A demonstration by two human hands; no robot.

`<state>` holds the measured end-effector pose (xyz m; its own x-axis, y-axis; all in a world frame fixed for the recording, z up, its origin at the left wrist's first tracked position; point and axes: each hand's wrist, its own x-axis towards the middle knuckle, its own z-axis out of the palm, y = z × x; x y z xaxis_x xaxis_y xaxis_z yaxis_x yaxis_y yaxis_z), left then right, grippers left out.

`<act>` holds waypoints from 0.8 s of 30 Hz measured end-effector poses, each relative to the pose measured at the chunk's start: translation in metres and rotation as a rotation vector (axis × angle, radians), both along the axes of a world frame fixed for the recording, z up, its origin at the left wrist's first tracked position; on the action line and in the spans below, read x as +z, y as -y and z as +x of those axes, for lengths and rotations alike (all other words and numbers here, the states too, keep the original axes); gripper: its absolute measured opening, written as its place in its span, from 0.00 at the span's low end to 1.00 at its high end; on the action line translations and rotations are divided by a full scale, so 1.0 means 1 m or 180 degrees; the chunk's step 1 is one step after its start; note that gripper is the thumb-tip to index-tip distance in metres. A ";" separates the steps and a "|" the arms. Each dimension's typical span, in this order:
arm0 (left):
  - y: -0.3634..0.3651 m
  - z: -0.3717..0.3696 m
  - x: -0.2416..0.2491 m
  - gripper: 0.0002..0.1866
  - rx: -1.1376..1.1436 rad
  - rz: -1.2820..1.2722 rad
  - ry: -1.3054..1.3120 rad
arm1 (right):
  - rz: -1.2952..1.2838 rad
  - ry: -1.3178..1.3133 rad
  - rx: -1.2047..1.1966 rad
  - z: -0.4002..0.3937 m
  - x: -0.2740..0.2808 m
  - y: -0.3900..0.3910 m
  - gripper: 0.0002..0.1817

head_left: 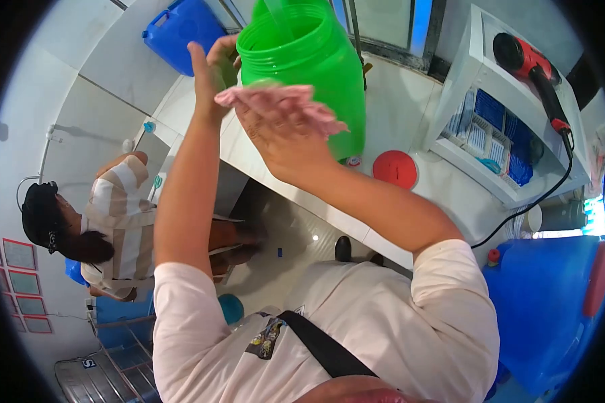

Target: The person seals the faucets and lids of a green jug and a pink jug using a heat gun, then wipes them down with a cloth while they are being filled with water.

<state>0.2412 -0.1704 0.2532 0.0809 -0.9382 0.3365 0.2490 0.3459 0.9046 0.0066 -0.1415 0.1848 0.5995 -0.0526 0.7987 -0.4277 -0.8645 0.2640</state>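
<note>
A bright green plastic jar (329, 74) with a wide threaded mouth stands uncapped on the white counter. A pale translucent strip shows at its mouth; I cannot make out what it is. My right hand (282, 138) presses a pink cloth (286, 101) against the near side of the jar, below the neck. The cloth is slightly blurred. Beside the rim, my left hand (214, 74) has its thumb stretched away and its fingers bent toward the jar, near or touching it. A round red lid (394, 170) lies on the counter right of the jar.
A blue jerrycan (185, 37) stands behind, at left. On the right, a white shelf unit (444, 127) holds blue and white baskets, with a red-and-black heat gun (534, 74) on top and its cord hanging. A large blue container (544, 302) is lower right. Another person (117, 215) sits at left.
</note>
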 end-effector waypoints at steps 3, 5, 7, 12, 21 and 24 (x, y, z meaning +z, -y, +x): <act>0.001 -0.045 0.019 0.49 0.0661 0.0405 0.0208 | -0.0670 -0.1274 -0.0349 0.008 -0.074 0.003 0.32; -0.001 -0.054 0.006 0.49 0.0791 0.0256 0.0214 | 0.1675 -0.0838 0.1614 -0.007 -0.129 0.024 0.29; -0.006 -0.057 -0.006 0.45 0.0899 0.0036 0.0158 | 0.3473 -0.0401 0.3081 -0.027 -0.159 0.038 0.27; 0.005 -0.050 -0.023 0.35 0.0935 -0.0197 0.0611 | 0.1964 -0.1045 0.0871 -0.088 -0.080 0.058 0.26; 0.020 -0.026 -0.031 0.23 0.0890 -0.0389 0.0617 | -0.1108 -0.1990 -0.0359 -0.024 -0.138 0.019 0.30; 0.014 -0.042 -0.028 0.25 0.0869 -0.0311 0.0148 | -0.2265 -0.2047 -0.0692 -0.056 -0.182 0.051 0.30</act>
